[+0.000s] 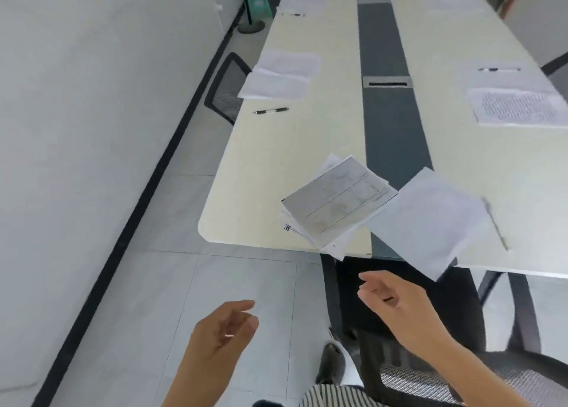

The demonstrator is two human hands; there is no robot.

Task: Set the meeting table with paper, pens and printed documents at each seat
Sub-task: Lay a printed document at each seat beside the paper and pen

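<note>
A long cream meeting table with a dark centre strip runs away from me. At its near end lies a skewed stack of printed documents, beside it a pile of blank paper overhanging the edge, with a pen on it. My left hand and my right hand hover below the table edge, fingers loosely apart, holding nothing. Further seats have papers with a pen on the left, and a printed sheet with a pen on the right.
A black mesh chair is tucked in on the table's left side, another chair seat stands under my right arm. A white wall with a dark skirting runs along the left. More papers lie at the far seats.
</note>
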